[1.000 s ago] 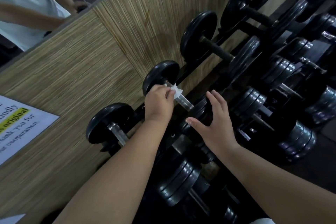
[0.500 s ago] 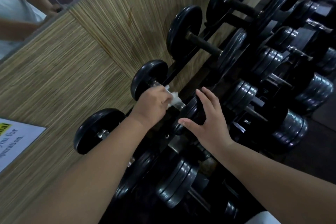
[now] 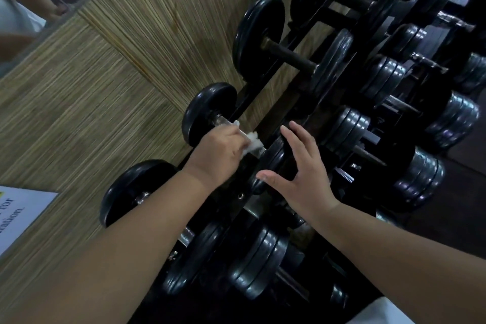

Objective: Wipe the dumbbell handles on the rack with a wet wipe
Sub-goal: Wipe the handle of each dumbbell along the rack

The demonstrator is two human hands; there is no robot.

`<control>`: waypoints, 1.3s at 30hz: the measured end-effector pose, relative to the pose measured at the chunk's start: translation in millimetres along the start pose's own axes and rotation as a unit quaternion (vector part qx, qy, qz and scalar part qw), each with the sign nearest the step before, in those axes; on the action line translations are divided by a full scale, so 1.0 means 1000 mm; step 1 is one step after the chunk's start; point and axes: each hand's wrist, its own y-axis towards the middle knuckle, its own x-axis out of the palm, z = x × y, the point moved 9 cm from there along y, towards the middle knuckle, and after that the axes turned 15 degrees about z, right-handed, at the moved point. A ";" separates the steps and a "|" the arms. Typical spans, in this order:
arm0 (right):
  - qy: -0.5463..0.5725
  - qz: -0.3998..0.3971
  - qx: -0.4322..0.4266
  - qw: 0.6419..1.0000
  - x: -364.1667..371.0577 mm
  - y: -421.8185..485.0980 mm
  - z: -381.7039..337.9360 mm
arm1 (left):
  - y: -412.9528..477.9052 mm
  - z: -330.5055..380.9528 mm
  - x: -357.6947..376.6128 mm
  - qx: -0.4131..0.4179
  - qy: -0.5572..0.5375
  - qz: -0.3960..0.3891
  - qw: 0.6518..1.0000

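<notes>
Two hands share one dumbbell: the left hand [image 3: 221, 156] curls round a crumpled white wet wipe [image 3: 253, 141] on the chrome steel handle [image 3: 221, 121]. The right hand [image 3: 302, 179], fingers spread, seemingly braces the dumbbell's near black round plate [image 3: 273, 158] against rolling on the black metal rack [image 3: 252, 97].

Not much gear to report: the left forearm [image 3: 118, 244] and right forearm [image 3: 394, 250] are bare skin all the way down. The left hand [image 3: 221, 155] and right hand [image 3: 302, 179] are bare too, with plain fingers [image 3: 294, 142] and a short thumbnail. There's a scrap of white fabric [image 3: 381, 314] below the right forearm; can't tell if it's their top.
</notes>
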 end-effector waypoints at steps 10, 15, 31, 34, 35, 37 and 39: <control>-0.008 0.016 -0.016 1.000 -0.001 0.001 0.003 | -0.006 0.018 0.004 -0.017 -0.014 0.032 0.999; -0.006 0.017 -0.015 1.000 -0.001 0.001 0.003 | 0.007 0.000 -0.015 -0.034 0.042 0.096 0.994; -0.003 0.018 -0.019 1.000 -0.003 0.002 0.001 | 0.002 -0.022 -0.007 -0.089 0.041 0.081 0.992; -0.002 0.005 0.000 1.000 -0.003 0.001 0.002 | 0.009 -0.039 -0.014 -0.134 0.055 0.098 0.984; -0.003 0.004 0.002 1.000 -0.003 0.001 0.002 | 0.009 -0.039 -0.014 -0.140 0.057 0.104 0.983; -0.005 0.005 0.003 1.000 -0.003 0.002 0.002 | 0.007 -0.039 -0.013 -0.156 0.060 0.107 0.980; -0.005 0.007 -0.002 1.000 -0.004 0.001 0.001 | 0.001 -0.036 -0.009 -0.179 0.051 0.100 0.977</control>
